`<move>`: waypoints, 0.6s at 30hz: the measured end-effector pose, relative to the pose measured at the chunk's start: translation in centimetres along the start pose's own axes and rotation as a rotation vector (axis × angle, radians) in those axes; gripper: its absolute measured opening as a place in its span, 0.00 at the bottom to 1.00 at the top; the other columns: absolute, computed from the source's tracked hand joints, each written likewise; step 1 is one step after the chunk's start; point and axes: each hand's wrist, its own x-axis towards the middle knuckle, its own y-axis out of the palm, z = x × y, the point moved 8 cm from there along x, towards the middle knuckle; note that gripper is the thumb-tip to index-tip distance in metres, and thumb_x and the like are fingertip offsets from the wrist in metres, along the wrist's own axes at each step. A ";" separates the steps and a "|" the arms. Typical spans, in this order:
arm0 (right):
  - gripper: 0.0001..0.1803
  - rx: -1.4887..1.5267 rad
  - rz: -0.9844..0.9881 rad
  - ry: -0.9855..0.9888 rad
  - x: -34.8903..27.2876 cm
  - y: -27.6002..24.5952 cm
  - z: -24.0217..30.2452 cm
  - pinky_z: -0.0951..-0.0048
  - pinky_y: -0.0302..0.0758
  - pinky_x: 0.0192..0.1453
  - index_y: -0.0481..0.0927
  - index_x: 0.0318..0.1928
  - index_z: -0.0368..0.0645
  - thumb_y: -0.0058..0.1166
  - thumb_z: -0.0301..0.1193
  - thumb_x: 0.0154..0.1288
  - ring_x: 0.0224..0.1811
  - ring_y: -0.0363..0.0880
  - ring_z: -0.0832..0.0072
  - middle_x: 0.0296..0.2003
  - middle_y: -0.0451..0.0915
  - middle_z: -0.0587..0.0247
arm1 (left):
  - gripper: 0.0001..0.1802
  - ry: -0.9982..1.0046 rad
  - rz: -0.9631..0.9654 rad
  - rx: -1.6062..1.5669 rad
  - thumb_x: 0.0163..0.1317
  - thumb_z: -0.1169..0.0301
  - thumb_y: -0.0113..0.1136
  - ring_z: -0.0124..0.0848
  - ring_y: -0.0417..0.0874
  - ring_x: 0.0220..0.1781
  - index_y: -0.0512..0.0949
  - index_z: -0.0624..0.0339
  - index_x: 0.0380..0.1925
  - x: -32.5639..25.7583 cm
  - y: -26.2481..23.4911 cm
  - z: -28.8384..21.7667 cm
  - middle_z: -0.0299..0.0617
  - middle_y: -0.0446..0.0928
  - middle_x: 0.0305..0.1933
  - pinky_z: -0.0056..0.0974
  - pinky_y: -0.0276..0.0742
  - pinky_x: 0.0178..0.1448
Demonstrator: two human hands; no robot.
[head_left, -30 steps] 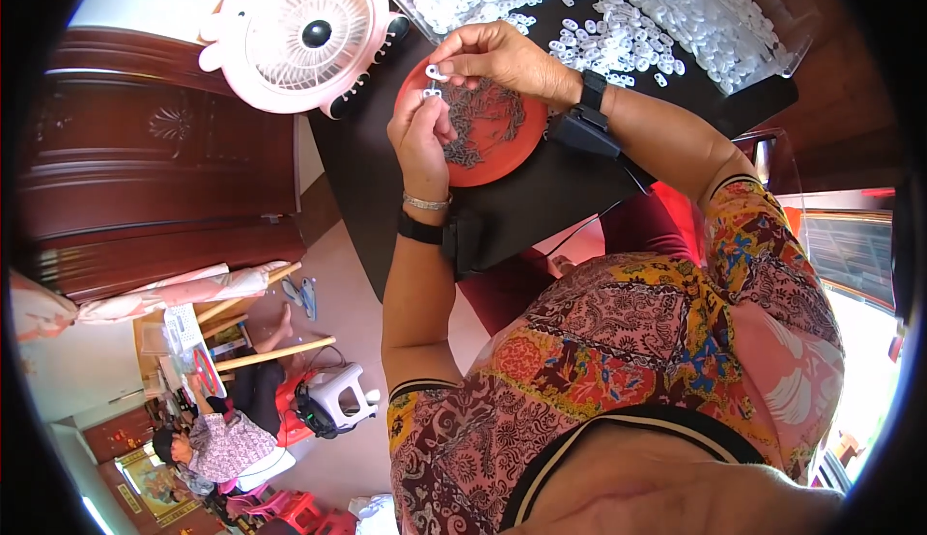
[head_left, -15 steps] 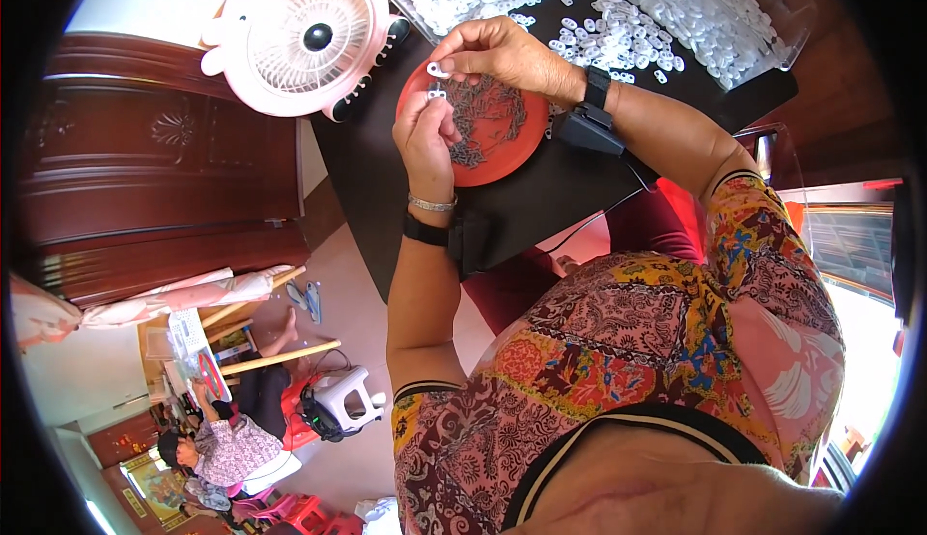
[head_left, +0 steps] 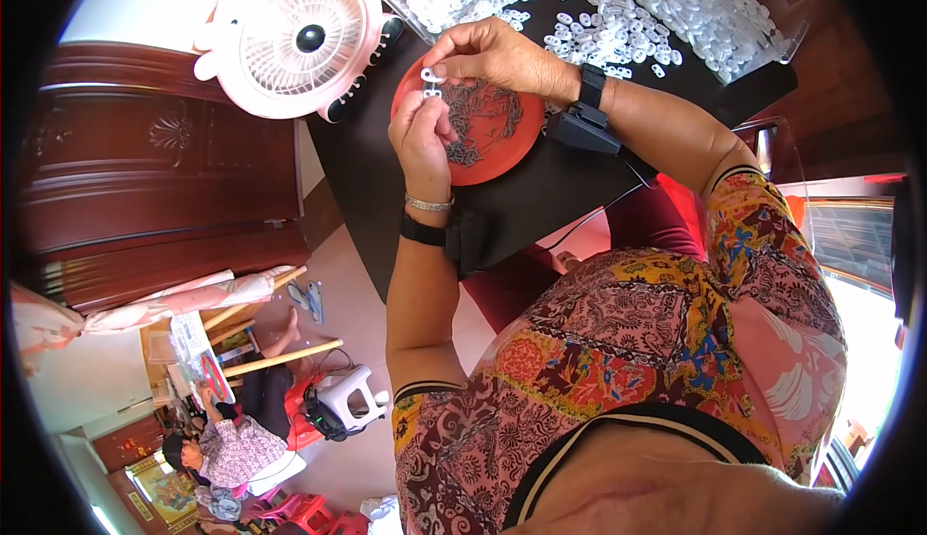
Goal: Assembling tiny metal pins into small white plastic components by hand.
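Note:
Over the left side of a round red tray (head_left: 521,152), my two hands meet. My left hand (head_left: 421,137) is closed in a pinch on a small white plastic piece (head_left: 433,94) with two holes. Just above it, my right hand (head_left: 504,56) pinches another white two-holed oval piece (head_left: 427,75) between thumb and fingers. A short greyish bit shows between the two pieces, too small to make out fully. Many small grey metal screws or pins (head_left: 465,154) lie loose in the tray below my hands.
On the dark table (head_left: 377,163), loose white oval pieces (head_left: 618,38) spill from heaped clear containers (head_left: 710,18) at the back. A pink-white fan (head_left: 311,39) stands at the back left. Another person (head_left: 237,448) sits lower left, near a white stool (head_left: 355,402).
Both hands keep their pinch over the tray, and the two white pieces stay close together. The whole view has shifted slightly; little else differs.

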 end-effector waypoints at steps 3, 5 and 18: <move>0.08 0.001 -0.021 -0.011 0.0 0.1 0.1 0.84 0.71 0.34 0.82 0.41 0.37 0.58 0.27 0.64 0.30 0.74 0.86 0.28 0.80 0.69 | 0.12 0.002 -0.004 0.020 0.63 0.71 0.49 0.20 0.66 0.17 0.70 0.59 0.20 0.0 0.0 0.0 0.32 0.66 0.17 0.25 0.59 0.22; 0.08 0.014 -0.041 -0.016 0.0 -0.1 0.1 0.83 0.72 0.33 0.83 0.39 0.36 0.59 0.28 0.63 0.28 0.74 0.86 0.27 0.80 0.69 | 0.12 -0.005 -0.010 0.007 0.63 0.71 0.49 0.20 0.66 0.17 0.70 0.59 0.20 0.0 -0.1 0.1 0.32 0.66 0.17 0.25 0.59 0.22; 0.07 -0.044 -0.044 -0.005 -0.1 -0.1 0.0 0.82 0.72 0.34 0.83 0.38 0.38 0.59 0.29 0.63 0.28 0.73 0.86 0.26 0.79 0.71 | 0.10 -0.017 0.002 0.020 0.64 0.71 0.47 0.24 0.68 0.17 0.71 0.62 0.24 -0.1 -0.1 0.3 0.34 0.66 0.18 0.26 0.60 0.22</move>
